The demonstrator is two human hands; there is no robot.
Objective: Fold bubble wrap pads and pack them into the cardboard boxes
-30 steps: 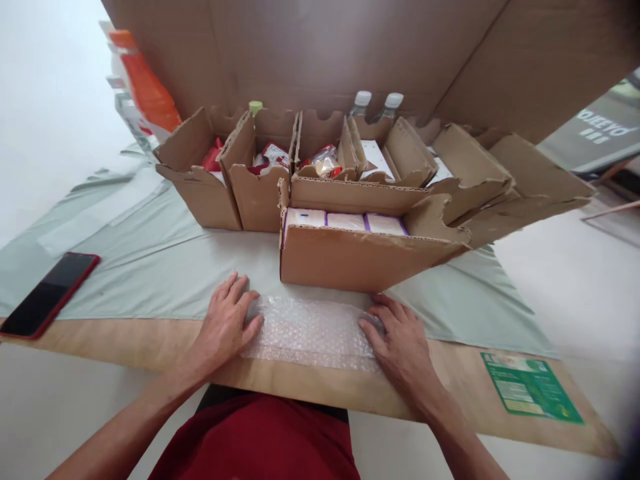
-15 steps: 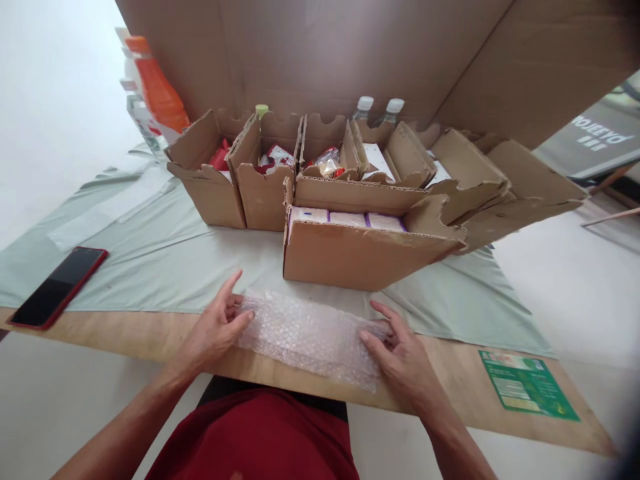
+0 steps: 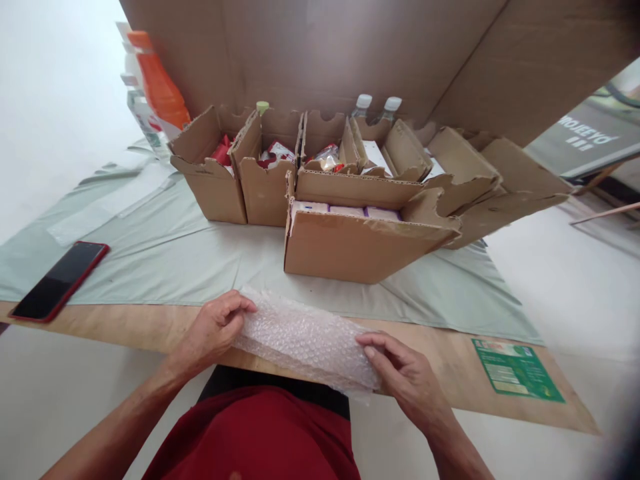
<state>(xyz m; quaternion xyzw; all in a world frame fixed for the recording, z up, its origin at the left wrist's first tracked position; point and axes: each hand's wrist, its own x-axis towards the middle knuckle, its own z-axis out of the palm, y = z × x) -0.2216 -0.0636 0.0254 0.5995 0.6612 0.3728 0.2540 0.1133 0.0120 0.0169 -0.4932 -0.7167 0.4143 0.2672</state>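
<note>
A sheet of clear bubble wrap [image 3: 305,340] is held over the near edge of the wooden table [image 3: 150,328]. My left hand [image 3: 215,327] is closed on its left end, fingers curled over the top. My right hand [image 3: 405,377] pinches its right end, lower and closer to me, so the sheet tilts. Just beyond stands a brown cardboard box [image 3: 360,247] with white and purple packets [image 3: 345,211] inside.
Behind are several open cardboard boxes [image 3: 240,180] with red packets, bottles and an orange bottle [image 3: 160,83]. A large cardboard sheet [image 3: 350,47] stands at the back. A red-cased phone [image 3: 60,280] lies left on the pale green cloth [image 3: 165,253]. A green label [image 3: 517,370] lies right.
Both hands went from pressing flat on the bubble wrap to gripping its ends, and lifted it off the table toward me.
</note>
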